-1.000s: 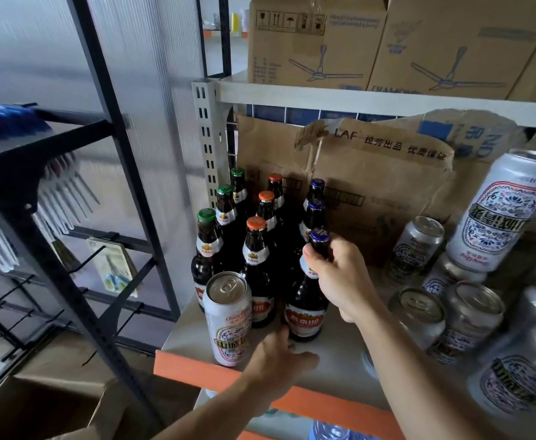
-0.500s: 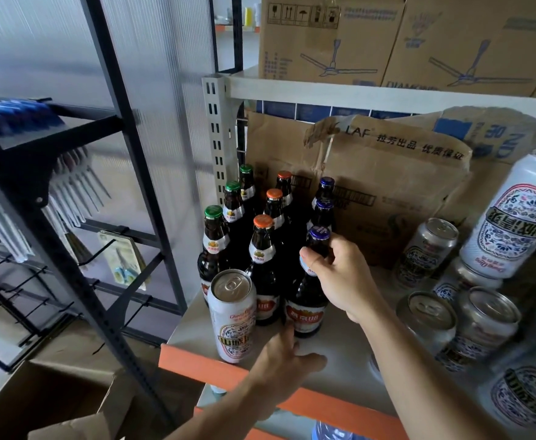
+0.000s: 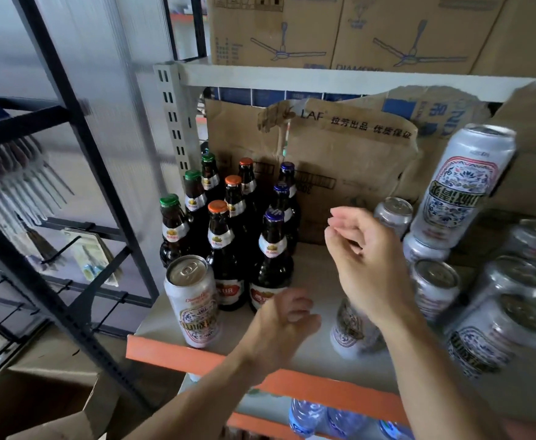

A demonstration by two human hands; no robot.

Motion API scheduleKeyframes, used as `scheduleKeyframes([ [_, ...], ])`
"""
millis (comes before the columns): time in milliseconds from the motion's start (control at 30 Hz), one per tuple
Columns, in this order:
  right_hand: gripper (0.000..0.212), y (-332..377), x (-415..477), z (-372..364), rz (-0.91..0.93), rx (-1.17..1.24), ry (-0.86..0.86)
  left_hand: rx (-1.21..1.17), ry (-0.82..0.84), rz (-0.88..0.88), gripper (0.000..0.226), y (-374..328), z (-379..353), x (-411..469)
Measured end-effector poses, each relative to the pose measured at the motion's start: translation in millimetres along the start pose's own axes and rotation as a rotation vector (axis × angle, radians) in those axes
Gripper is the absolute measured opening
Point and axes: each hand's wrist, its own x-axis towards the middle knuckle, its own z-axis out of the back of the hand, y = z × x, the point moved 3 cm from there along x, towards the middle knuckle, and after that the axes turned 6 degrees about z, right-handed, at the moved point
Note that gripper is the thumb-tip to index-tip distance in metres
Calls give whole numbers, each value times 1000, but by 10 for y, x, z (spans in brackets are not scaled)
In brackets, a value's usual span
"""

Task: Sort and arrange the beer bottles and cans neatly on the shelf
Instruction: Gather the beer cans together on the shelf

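Bottles point(image 3: 228, 223) are standing upright in three rows at the shelf's point(image 3: 311, 271) back left corner: green caps on the left, orange in the middle, blue on the right, all dark glass with silver neck labels. One can point(image 3: 193, 301) is standing upright at the front left edge, just before the green and orange rows, white with a red and blue label.

The right hand point(image 3: 362, 265) is hovering above the middle of the shelf, palm turned left, fingers point(image 3: 343, 217) loosely curled and spread, gripping nothing; it is near the front blue-capped bottle point(image 3: 271, 265) but apart from it. The left hand point(image 3: 282, 325) is reaching over the orange front edge, fingers half curled and empty, just in front of that same bottle's base; whether it is touching the glass cannot be told.

More cans point(image 3: 495, 315) are lying jumbled along the right side, silver tops facing outward. A tall can point(image 3: 463, 185) is tilting above them at the back right, its label upside down. Another can point(image 3: 352, 328) is sitting partly hidden behind the right forearm.
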Motion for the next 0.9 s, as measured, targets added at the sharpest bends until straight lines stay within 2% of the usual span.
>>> scheduleKeyframes([
  [67, 19, -22, -65, 190, -6, 10, -37, 69, 28, -33, 55, -85, -90, 28],
  [233, 14, -87, -251, 633, 3, 41, -156, 253, 79, -75, 98, -194, -348, 108],
  [300, 9, -149, -323, 805, -28, 78, -201, 237, 93, -98, 104, -226, -419, 185],
  [367, 9, -220, -390, 966, -50, 90, -238, 236, 120, -120, 98, -285, -491, 272],
  [533, 12, -317, -554, 1177, -85, 106, -273, 267, 174, -174, 64, -379, -620, 446],
  [600, 9, -353, -610, 1184, -106, 109, -246, 244, 203, -173, 63, -359, -609, 500],
  [733, 20, -462, -660, 1143, -159, 96, -204, 214, 227, -163, 63, -331, -601, 562],
  [900, 12, -550, -620, 1049, -204, 124, -162, 230, 245, -158, 69, -313, -603, 606],
])
